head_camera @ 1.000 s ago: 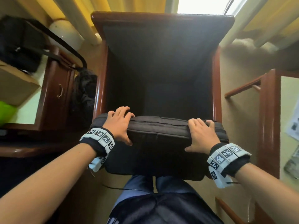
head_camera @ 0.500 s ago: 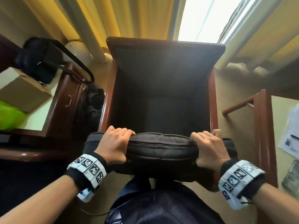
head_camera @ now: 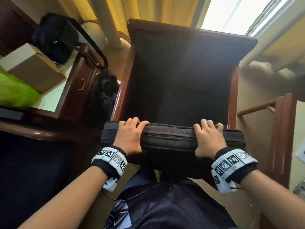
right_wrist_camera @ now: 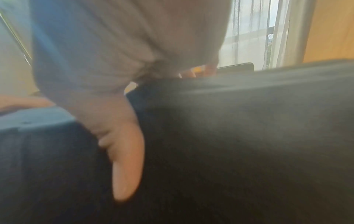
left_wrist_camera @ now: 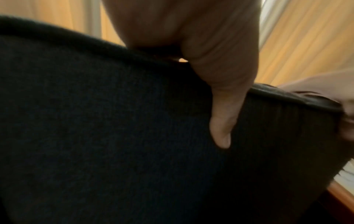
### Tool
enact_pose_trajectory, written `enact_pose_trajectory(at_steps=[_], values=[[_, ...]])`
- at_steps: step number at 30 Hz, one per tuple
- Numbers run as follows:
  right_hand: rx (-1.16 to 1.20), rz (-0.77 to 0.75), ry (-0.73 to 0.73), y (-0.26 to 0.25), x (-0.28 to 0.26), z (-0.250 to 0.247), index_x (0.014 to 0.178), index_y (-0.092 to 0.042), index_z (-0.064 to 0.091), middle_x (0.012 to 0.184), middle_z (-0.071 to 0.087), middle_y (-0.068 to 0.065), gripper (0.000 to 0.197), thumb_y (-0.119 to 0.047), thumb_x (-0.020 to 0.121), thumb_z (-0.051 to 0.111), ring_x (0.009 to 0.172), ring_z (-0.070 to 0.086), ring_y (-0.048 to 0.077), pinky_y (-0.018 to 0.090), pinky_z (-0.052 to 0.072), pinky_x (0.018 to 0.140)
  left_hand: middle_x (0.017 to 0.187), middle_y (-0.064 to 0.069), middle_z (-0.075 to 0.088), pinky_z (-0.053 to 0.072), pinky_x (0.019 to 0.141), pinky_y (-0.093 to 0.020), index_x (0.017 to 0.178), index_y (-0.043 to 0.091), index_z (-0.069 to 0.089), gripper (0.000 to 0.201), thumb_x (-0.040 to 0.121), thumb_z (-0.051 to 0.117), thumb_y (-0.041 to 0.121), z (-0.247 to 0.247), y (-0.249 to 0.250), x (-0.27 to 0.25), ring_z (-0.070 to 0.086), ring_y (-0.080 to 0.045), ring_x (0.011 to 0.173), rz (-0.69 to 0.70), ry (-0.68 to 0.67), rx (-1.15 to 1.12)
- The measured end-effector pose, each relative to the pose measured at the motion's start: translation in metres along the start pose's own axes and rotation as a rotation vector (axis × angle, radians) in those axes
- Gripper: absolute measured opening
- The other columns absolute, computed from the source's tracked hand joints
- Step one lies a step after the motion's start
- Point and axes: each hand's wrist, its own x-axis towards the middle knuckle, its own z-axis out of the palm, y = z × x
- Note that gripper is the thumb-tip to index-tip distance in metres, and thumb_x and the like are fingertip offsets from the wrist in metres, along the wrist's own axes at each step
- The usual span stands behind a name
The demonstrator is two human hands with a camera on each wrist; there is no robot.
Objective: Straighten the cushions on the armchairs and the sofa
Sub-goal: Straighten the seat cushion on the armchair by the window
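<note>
A dark seat cushion (head_camera: pixel 171 139) is lifted on edge in front of a wooden armchair (head_camera: pixel 181 76) with dark upholstery. My left hand (head_camera: pixel 130 136) grips its top edge near the left end, fingers curled over the far side. My right hand (head_camera: pixel 208 138) grips the same edge near the right end. In the left wrist view my thumb (left_wrist_camera: pixel 224 124) presses the cushion's near face (left_wrist_camera: pixel 114 136). The right wrist view, blurred, shows my right thumb (right_wrist_camera: pixel 126 166) on the cushion (right_wrist_camera: pixel 249 136). The chair's seat base is bare and dark.
A wooden desk (head_camera: pixel 77 83) stands left of the chair with a black bag (head_camera: pixel 56 37), a cardboard box (head_camera: pixel 33 66) and a green item (head_camera: pixel 14 90). A dark bag (head_camera: pixel 105 90) hangs between desk and chair. A wooden table (head_camera: pixel 280 129) stands on the right. Yellow curtains (head_camera: pixel 148 12) hang behind.
Both hands have lifted the cushion and tipped it more upright, closer to my body. Fingers have curled tighter over its top edge. The head view has tilted up toward the curtains.
</note>
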Motion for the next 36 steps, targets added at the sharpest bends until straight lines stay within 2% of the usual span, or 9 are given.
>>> enact_pose_trajectory(at_steps=[4, 9, 13, 16, 19, 24, 26, 30, 36], values=[[0.047, -0.136, -0.076, -0.035, 0.015, -0.002, 0.124, -0.02, 0.038, 0.118, 0.046, 0.001, 0.096, -0.051, 0.046, 0.082, 0.113, 0.047, 0.025, 0.046, 0.035, 0.096, 0.122, 0.004, 0.053, 0.036, 0.093, -0.041, 0.14, 0.031, 0.042, 0.103, 0.047, 0.074, 0.061, 0.005, -0.005, -0.01, 0.053, -0.02, 0.114, 0.011, 0.014, -0.014], [0.078, -0.209, -0.017, -0.076, 0.029, -0.003, 0.137, -0.016, 0.03, 0.126, 0.045, 0.003, 0.11, -0.062, 0.05, 0.081, 0.116, 0.046, 0.026, 0.046, 0.037, 0.1, 0.135, 0.008, 0.042, 0.031, 0.097, -0.044, 0.144, 0.038, 0.035, 0.114, 0.042, 0.073, 0.071, -0.011, -0.054, -0.029, 0.037, -0.019, 0.13, -0.226, -0.069, -0.113], [0.121, -0.213, 0.071, -0.084, 0.029, 0.002, 0.132, -0.016, 0.038, 0.118, 0.05, 0.003, 0.095, -0.049, 0.052, 0.079, 0.106, 0.051, 0.027, 0.042, 0.038, 0.092, 0.138, 0.003, 0.041, 0.043, 0.102, -0.053, 0.141, 0.035, 0.031, 0.116, 0.037, 0.077, 0.061, -0.013, -0.105, -0.04, 0.044, -0.025, 0.128, -0.313, -0.223, -0.359], [0.203, -0.201, 0.13, -0.079, 0.028, 0.005, 0.12, -0.016, 0.051, 0.107, 0.058, 0.0, 0.076, -0.036, 0.051, 0.077, 0.097, 0.057, 0.025, 0.038, 0.038, 0.086, 0.124, -0.005, 0.054, 0.049, 0.093, -0.04, 0.13, 0.03, 0.035, 0.103, 0.039, 0.081, 0.046, -0.005, -0.108, -0.042, 0.059, -0.027, 0.111, -0.321, -0.204, -0.531], [0.285, -0.175, 0.152, -0.074, 0.025, 0.006, 0.107, -0.015, 0.056, 0.097, 0.064, -0.001, 0.062, -0.028, 0.05, 0.077, 0.09, 0.061, 0.025, 0.036, 0.038, 0.081, 0.1, -0.003, 0.06, 0.05, 0.078, -0.035, 0.121, 0.015, 0.04, 0.086, 0.049, 0.086, 0.031, -0.003, -0.101, -0.041, 0.065, -0.029, 0.095, -0.275, -0.174, -0.511], [0.447, -0.147, 0.263, -0.044, 0.007, -0.003, 0.095, -0.012, 0.063, 0.081, 0.067, 0.0, 0.06, -0.024, 0.039, 0.079, 0.073, 0.063, 0.028, 0.034, 0.038, 0.072, 0.093, 0.013, 0.058, 0.049, 0.075, -0.024, 0.106, 0.028, 0.042, 0.082, 0.035, 0.076, 0.051, -0.043, -0.086, -0.038, 0.062, -0.013, 0.085, -0.095, -0.087, -0.517], [0.498, -0.14, 0.313, -0.031, -0.001, -0.013, 0.094, -0.01, 0.065, 0.078, 0.067, 0.001, 0.065, -0.022, 0.033, 0.085, 0.068, 0.06, 0.026, 0.034, 0.039, 0.072, 0.092, 0.016, 0.058, 0.048, 0.071, -0.017, 0.101, 0.03, 0.043, 0.077, 0.035, 0.079, 0.047, -0.064, -0.076, -0.033, 0.062, -0.009, 0.083, -0.011, -0.061, -0.565], [0.551, -0.094, 0.405, -0.011, -0.016, -0.036, 0.09, -0.008, 0.067, 0.072, 0.065, 0.001, 0.063, -0.013, 0.031, 0.089, 0.068, 0.055, 0.029, 0.03, 0.034, 0.069, 0.087, 0.011, 0.062, 0.055, 0.067, -0.034, 0.096, 0.026, 0.047, 0.07, 0.04, 0.086, 0.037, -0.108, -0.055, -0.029, 0.064, -0.008, 0.078, 0.137, 0.012, -0.606], [0.676, -0.092, 0.64, 0.029, -0.043, -0.078, 0.095, -0.01, 0.067, 0.075, 0.059, -0.006, 0.072, -0.039, 0.031, 0.084, 0.067, 0.057, 0.028, 0.034, 0.043, 0.066, 0.091, 0.009, 0.061, 0.05, 0.066, -0.026, 0.102, 0.02, 0.052, 0.074, 0.041, 0.084, 0.049, -0.219, -0.004, -0.024, 0.059, -0.009, 0.078, 0.324, 0.176, -0.43]])
